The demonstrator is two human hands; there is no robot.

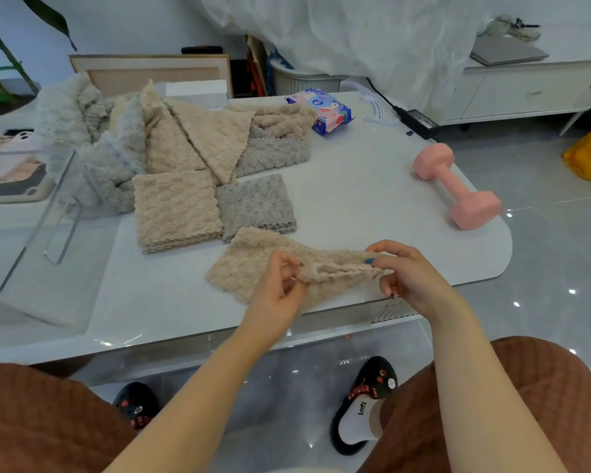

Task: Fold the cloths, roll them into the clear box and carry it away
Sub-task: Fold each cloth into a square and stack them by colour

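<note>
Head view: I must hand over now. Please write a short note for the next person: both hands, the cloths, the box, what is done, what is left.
Left hand and right hand: the fingers of both pinch one edge of a fluffy beige cloth, which lies at the front of the white table, mid-fold.
Done: folded beige stack, with folded grey stack beside it.
Left: fold the loose pile of beige and grey cloths behind the stacks, roll everything into the clear plastic box at the table's left, and carry it away.
</note>
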